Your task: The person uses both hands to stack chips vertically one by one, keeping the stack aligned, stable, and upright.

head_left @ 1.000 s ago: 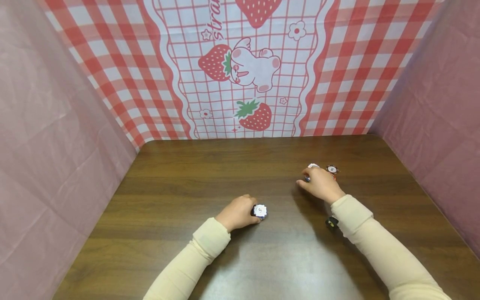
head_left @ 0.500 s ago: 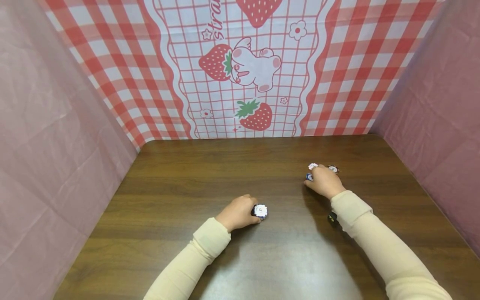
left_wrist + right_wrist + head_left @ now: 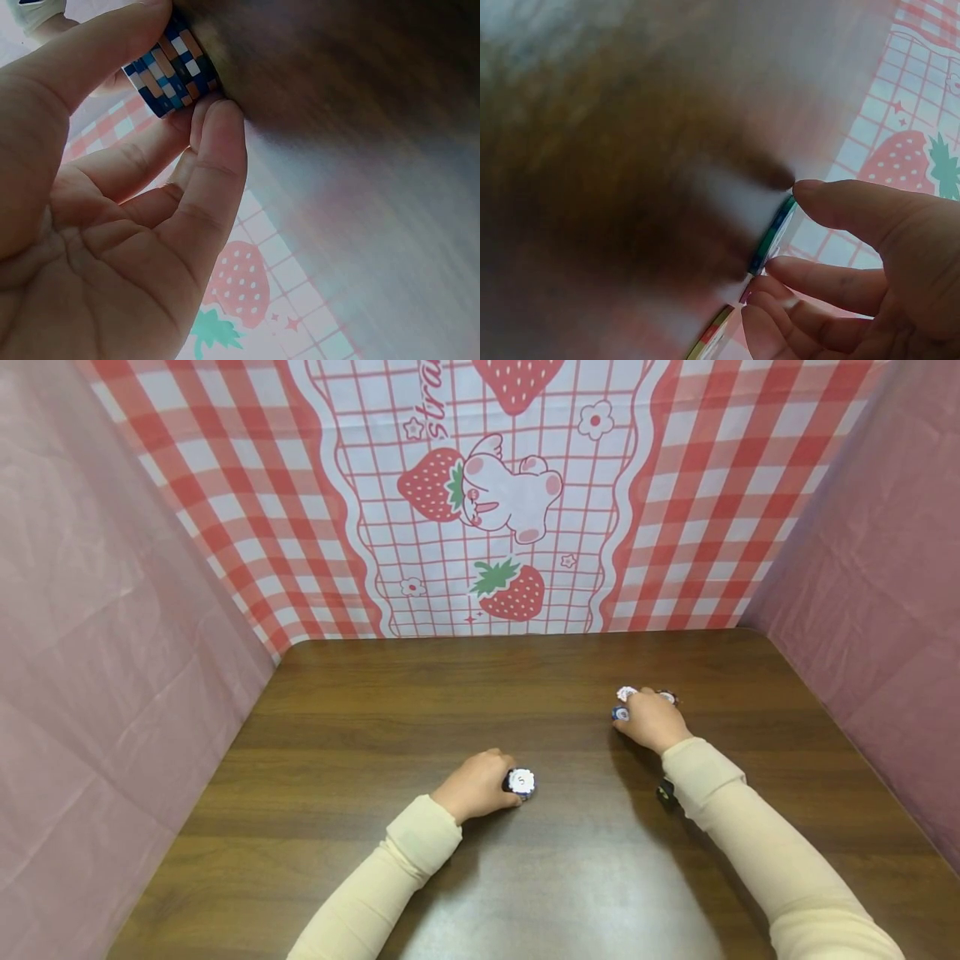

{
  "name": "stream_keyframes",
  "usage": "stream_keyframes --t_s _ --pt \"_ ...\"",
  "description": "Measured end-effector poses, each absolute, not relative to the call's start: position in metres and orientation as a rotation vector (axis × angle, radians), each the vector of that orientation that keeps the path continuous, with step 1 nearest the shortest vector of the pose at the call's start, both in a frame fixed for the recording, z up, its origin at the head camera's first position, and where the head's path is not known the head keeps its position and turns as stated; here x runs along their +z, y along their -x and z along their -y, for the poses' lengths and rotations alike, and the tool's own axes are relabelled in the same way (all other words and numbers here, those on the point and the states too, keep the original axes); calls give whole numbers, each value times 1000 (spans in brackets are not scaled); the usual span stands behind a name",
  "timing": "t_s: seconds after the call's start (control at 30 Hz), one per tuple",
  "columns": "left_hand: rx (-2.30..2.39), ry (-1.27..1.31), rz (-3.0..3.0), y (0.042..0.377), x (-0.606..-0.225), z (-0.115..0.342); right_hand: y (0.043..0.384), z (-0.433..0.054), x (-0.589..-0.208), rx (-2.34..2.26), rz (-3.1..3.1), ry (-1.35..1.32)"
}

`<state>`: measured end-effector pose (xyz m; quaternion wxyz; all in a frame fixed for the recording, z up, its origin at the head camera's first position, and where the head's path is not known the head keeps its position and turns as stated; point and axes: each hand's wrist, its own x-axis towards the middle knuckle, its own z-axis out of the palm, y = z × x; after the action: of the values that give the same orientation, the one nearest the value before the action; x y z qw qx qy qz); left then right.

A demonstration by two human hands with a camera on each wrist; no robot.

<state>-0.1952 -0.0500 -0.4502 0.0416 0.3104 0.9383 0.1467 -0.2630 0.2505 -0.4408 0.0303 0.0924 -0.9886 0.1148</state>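
My left hand (image 3: 476, 785) grips a short stack of poker chips (image 3: 521, 782) near the middle of the table. The top chip is white; in the left wrist view the stack's edge (image 3: 172, 71) shows blue, white and tan blocks between thumb and fingertips. Farther right and back, my right hand (image 3: 654, 722) pinches a blue poker chip (image 3: 620, 713) low at the tabletop. Thumb and forefinger sit at opposite sides of its rim (image 3: 771, 238) in the right wrist view. A pinkish-white chip (image 3: 626, 693) lies just behind, and a dark-rimmed chip (image 3: 667, 697) is partly covered by the hand.
The brown wooden table (image 3: 375, 710) ends at a red-and-white strawberry cloth (image 3: 495, 510) at the back. Pink curtains hang on the left (image 3: 112, 652) and right (image 3: 870, 568). A small black device (image 3: 666, 793) shows under the right cuff.
My right hand has shifted slightly right, uncovering more of the blue and white chips, and its thumb and forefinger have closed in on the blue chip. The left hand and its stack stay still.
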Motion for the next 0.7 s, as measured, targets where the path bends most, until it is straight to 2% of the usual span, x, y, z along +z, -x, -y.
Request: stream_keyframes --t_s 0.7 --pt "441 -936 -2873 196 -451 50 272 -253 -440 372 3103 -260"
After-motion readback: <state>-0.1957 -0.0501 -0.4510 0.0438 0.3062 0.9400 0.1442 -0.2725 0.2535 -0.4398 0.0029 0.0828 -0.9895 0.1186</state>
